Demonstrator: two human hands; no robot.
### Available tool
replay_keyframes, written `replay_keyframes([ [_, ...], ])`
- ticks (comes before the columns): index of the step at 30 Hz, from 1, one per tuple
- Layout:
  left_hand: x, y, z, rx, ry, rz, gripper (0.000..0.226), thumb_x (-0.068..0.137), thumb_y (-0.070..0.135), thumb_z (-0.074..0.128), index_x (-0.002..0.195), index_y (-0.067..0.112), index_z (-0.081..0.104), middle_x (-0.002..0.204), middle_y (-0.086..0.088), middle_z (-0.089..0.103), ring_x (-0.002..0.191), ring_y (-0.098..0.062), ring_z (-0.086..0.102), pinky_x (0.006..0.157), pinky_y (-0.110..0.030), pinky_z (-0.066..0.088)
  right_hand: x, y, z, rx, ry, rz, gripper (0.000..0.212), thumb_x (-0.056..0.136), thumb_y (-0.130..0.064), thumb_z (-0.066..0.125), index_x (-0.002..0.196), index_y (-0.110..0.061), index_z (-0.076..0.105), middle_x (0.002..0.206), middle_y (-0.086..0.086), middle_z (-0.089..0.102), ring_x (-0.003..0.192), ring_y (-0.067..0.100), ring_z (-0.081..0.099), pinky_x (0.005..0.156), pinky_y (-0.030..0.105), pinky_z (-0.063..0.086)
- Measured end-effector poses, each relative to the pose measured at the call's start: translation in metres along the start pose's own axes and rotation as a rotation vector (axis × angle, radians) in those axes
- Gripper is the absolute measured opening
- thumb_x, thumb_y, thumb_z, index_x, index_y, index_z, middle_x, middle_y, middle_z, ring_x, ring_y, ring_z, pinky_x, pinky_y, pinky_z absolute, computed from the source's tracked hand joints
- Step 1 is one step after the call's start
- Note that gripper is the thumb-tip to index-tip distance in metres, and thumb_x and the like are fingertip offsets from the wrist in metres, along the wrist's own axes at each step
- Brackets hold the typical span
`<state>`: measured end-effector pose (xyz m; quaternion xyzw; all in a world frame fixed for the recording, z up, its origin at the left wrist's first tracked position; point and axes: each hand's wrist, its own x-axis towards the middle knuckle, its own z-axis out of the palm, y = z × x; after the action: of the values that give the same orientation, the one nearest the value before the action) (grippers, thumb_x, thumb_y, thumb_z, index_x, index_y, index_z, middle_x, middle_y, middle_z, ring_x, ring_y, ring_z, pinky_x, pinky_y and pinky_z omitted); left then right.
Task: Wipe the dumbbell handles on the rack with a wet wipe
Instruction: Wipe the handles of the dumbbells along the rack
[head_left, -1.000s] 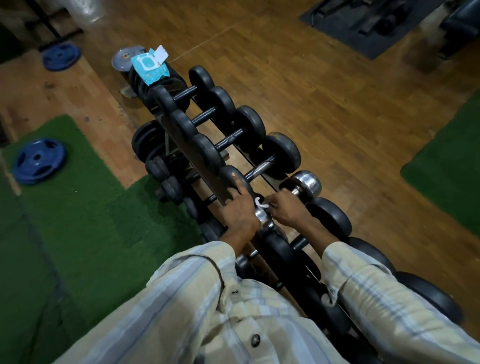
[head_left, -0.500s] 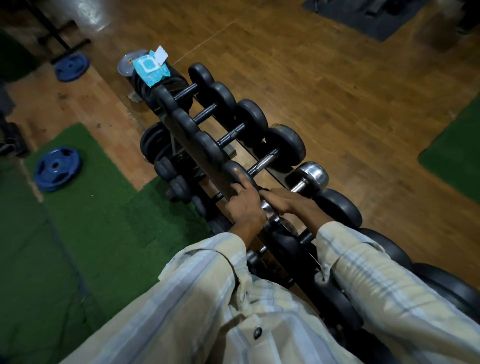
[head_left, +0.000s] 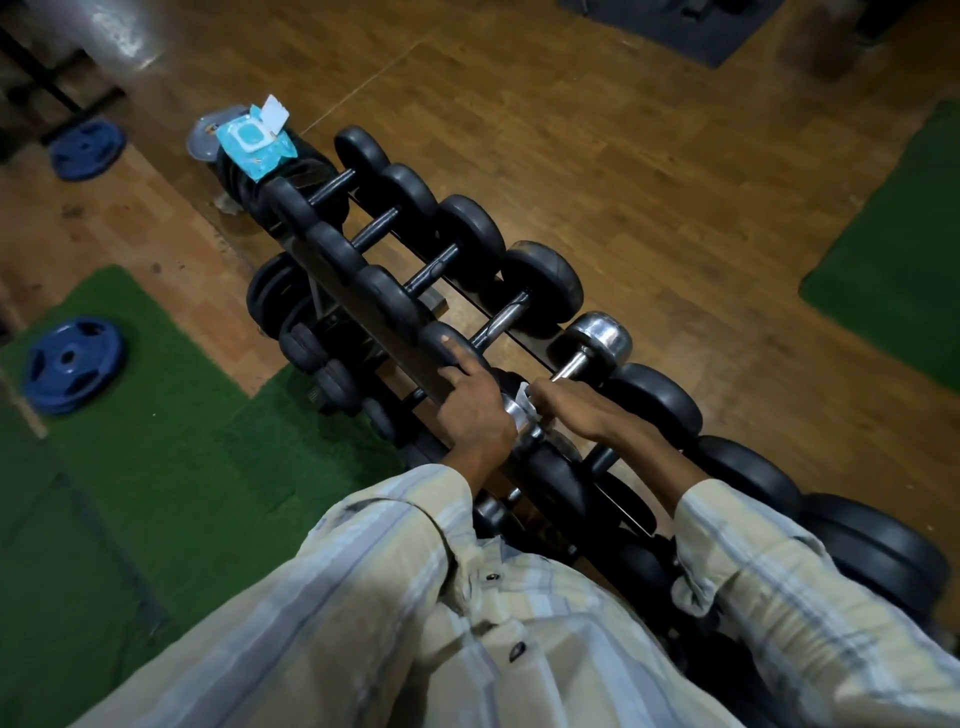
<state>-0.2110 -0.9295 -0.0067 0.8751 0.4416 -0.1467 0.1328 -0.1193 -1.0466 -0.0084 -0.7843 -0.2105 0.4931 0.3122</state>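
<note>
A long dumbbell rack (head_left: 347, 291) runs diagonally away from me, holding black dumbbells and one chrome dumbbell (head_left: 597, 338). My right hand (head_left: 576, 410) wraps a white wet wipe (head_left: 523, 395) around the near part of the chrome dumbbell's handle (head_left: 569, 370). My left hand (head_left: 472, 410) sits over that dumbbell's near chrome head (head_left: 514, 413). Its index finger lies straight on the neighbouring black head (head_left: 441, 338), and its other fingers curl over the rack's edge. The blue wet wipe pack (head_left: 254, 143) lies with its flap open on the plates at the rack's far end.
Blue weight plates lie on the floor at the left (head_left: 72, 358) and far left (head_left: 85, 148). Green mats (head_left: 156, 441) cover the floor on the left and at the right edge (head_left: 893, 270). Smaller dumbbells (head_left: 306, 343) sit on a lower tier, and wooden floor lies to the right.
My right hand has rubbed along the chrome handle, and the wipe shows again at its fingertips. My left hand has stayed in place. The view has shifted slightly.
</note>
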Motion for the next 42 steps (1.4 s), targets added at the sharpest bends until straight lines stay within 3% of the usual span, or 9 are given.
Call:
replay_keyframes([
  [5, -0.001, 0.001, -0.001, 0.005, -0.004, 0.013, 0.156, 0.068, 0.034, 0.094, 0.15, 0.003, -0.035, 0.16, -0.026, 0.025, 0.099, -0.036, 0.071, 0.074, -0.04, 0.056, -0.001, -0.017, 0.016, -0.093, -0.011, 0.117, 0.084, 0.096, -0.076, 0.014, 0.123, -0.018, 0.069, 0.137, 0.012, 0.061, 0.129, 0.03, 0.053, 0.094, 0.039, 0.033],
  [8, -0.001, 0.0, -0.002, -0.006, -0.008, 0.021, 0.155, 0.068, 0.035, 0.094, 0.15, 0.003, -0.034, 0.159, -0.026, 0.027, 0.099, -0.037, 0.071, 0.075, -0.04, 0.056, 0.006, -0.014, 0.022, 0.13, -0.025, 0.146, 0.084, 0.095, -0.079, 0.016, 0.141, -0.023, 0.058, 0.138, 0.006, 0.061, 0.131, 0.023, 0.053, 0.101, 0.039, 0.039],
  [11, -0.003, -0.001, -0.004, 0.011, -0.006, 0.029, 0.152, 0.069, 0.031, 0.094, 0.151, 0.002, -0.032, 0.161, -0.025, 0.026, 0.098, -0.037, 0.071, 0.068, -0.038, 0.05, 0.013, 0.004, 0.022, 0.451, 0.009, 0.141, 0.046, 0.102, -0.067, 0.022, 0.118, -0.038, 0.054, 0.088, -0.025, 0.057, 0.079, -0.007, 0.054, 0.077, 0.027, 0.042],
  [13, -0.002, -0.001, -0.003, 0.01, 0.006, 0.028, 0.149, 0.072, 0.025, 0.092, 0.151, 0.002, -0.031, 0.161, -0.025, 0.025, 0.097, -0.037, 0.072, 0.066, -0.037, 0.047, 0.012, 0.009, 0.024, 0.636, 0.069, 0.177, 0.035, 0.103, -0.062, 0.03, 0.095, -0.034, 0.049, 0.067, -0.018, 0.042, 0.055, -0.003, 0.038, 0.059, 0.026, 0.028],
  [18, -0.003, -0.004, -0.001, 0.01, 0.014, 0.034, 0.145, 0.074, 0.023, 0.09, 0.152, 0.003, -0.031, 0.163, -0.024, 0.023, 0.096, -0.037, 0.072, 0.069, -0.038, 0.051, 0.028, 0.032, 0.024, 0.874, 0.098, 0.316, 0.059, 0.078, -0.085, 0.049, 0.081, -0.026, 0.051, 0.049, -0.007, 0.052, 0.056, 0.017, 0.038, 0.05, 0.031, 0.032],
  [23, -0.002, -0.002, 0.0, -0.02, 0.024, 0.024, 0.132, 0.081, 0.011, 0.081, 0.153, 0.005, -0.029, 0.159, -0.024, 0.028, 0.093, -0.038, 0.071, 0.068, -0.04, 0.051, 0.04, 0.049, 0.024, 1.044, 0.045, 0.342, 0.108, 0.075, -0.086, 0.045, 0.118, 0.012, 0.067, 0.107, 0.022, 0.065, 0.085, 0.03, 0.058, 0.073, 0.032, 0.043],
  [27, -0.003, -0.005, 0.0, -0.037, 0.021, 0.021, 0.137, 0.079, 0.012, 0.084, 0.152, 0.006, -0.032, 0.156, -0.023, 0.031, 0.092, -0.038, 0.07, 0.064, -0.038, 0.046, 0.054, 0.048, 0.028, 1.153, 0.107, 0.389, 0.108, 0.072, -0.086, 0.047, 0.126, 0.006, 0.067, 0.128, 0.025, 0.066, 0.126, 0.042, 0.06, 0.117, 0.048, 0.039],
  [34, -0.004, -0.004, -0.003, -0.021, -0.005, 0.019, 0.143, 0.075, 0.013, 0.088, 0.152, 0.006, -0.033, 0.163, -0.024, 0.021, 0.096, -0.038, 0.07, 0.064, -0.037, 0.046, 0.062, 0.05, 0.022, 1.254, 0.189, 0.443, 0.111, 0.05, -0.084, 0.065, 0.125, -0.003, 0.07, 0.128, 0.018, 0.069, 0.131, 0.033, 0.057, 0.116, 0.042, 0.035],
  [42, -0.003, 0.0, -0.003, -0.001, 0.018, 0.008, 0.136, 0.079, 0.016, 0.085, 0.152, 0.003, -0.03, 0.162, -0.024, 0.024, 0.094, -0.038, 0.071, 0.072, -0.041, 0.055, 0.045, 0.041, 0.004, 1.339, 0.398, 0.37, 0.077, 0.078, -0.07, 0.057, 0.124, -0.009, 0.068, 0.12, 0.011, 0.073, 0.115, 0.018, 0.061, 0.081, 0.033, 0.045],
])
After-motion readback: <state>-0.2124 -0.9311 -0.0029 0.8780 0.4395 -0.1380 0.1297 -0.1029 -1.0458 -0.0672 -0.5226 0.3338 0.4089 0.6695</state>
